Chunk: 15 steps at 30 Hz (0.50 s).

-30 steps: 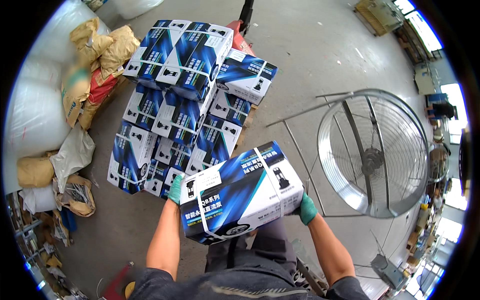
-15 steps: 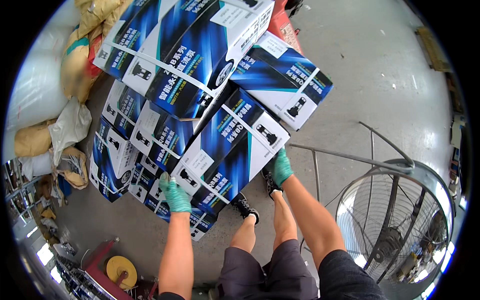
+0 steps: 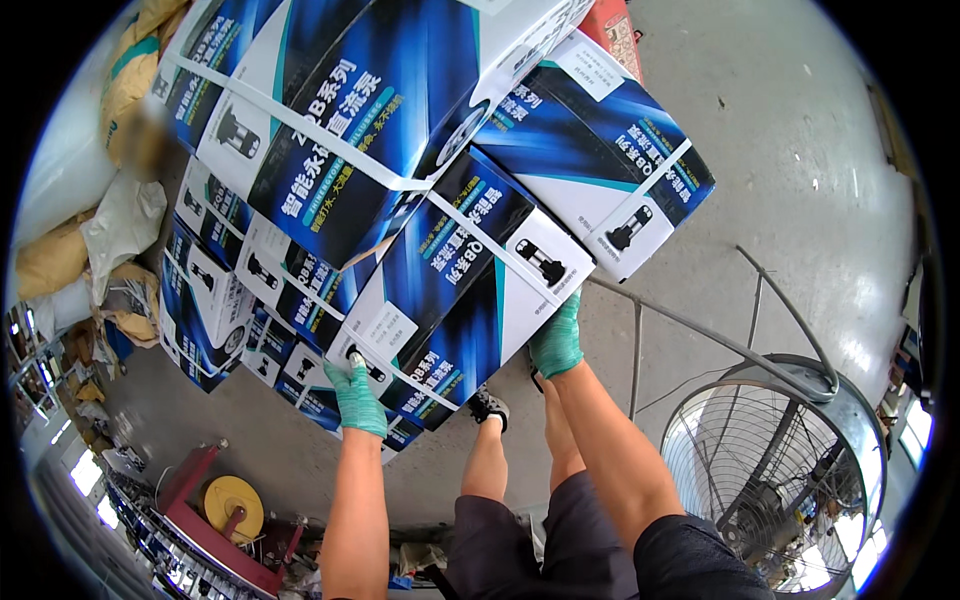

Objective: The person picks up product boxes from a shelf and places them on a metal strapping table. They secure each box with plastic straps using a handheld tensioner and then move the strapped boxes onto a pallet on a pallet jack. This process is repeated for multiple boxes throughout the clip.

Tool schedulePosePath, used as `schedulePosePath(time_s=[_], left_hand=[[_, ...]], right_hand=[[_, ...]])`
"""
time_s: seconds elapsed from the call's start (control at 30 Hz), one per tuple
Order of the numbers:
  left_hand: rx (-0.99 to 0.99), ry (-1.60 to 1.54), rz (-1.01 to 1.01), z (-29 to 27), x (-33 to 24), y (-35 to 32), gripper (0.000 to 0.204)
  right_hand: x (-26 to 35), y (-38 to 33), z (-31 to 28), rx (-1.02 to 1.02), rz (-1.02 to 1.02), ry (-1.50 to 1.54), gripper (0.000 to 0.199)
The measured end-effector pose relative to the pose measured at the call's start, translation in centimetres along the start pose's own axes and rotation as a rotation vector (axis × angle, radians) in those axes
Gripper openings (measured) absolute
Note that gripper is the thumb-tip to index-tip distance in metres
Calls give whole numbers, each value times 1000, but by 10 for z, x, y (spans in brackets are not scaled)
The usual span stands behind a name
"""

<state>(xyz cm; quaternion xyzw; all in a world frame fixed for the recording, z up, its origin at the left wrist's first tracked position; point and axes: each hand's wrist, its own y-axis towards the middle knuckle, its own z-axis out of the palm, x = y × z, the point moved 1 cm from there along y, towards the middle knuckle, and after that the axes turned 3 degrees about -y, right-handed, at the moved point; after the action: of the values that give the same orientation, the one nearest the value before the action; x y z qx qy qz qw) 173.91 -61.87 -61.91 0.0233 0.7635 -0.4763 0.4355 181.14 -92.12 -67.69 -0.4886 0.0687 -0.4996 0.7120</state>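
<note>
A blue, white and black cardboard box [image 3: 455,345] bound with white straps is between my hands, tilted in the middle of the view. My left hand [image 3: 358,400], in a green glove, grips its lower left edge, thumb on the face near a strap. At the right edge my right hand [image 3: 558,338], gloved alike, holds the box, with its fingertips hidden beneath. A larger strapped box [image 3: 400,90] rests against it at the upper left. Another matching box [image 3: 610,150] touches its upper right side.
More boxes [image 3: 205,300] are stacked lower down at left. Beyond them lie brown and white sacks [image 3: 125,240]. A large caged floor fan [image 3: 770,470] with a metal tube frame [image 3: 690,315] stands at right. At lower left is a red machine with a yellow reel [image 3: 233,508].
The boxes look larger and closer, and the upper ones have spread outward in view. Both hands remain on the middle box. The fan sits slightly lower in the picture.
</note>
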Motion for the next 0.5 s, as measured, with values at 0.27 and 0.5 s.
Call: schedulePosePath(time_s=[0.27, 0.5], left_hand=[[55, 264, -7, -18, 4, 19, 96], [329, 208, 190, -64, -4, -53, 82]], right_hand=[[23, -12, -32, -33, 154, -583, 77], [59, -98, -124, 118, 259, -1594, 47]])
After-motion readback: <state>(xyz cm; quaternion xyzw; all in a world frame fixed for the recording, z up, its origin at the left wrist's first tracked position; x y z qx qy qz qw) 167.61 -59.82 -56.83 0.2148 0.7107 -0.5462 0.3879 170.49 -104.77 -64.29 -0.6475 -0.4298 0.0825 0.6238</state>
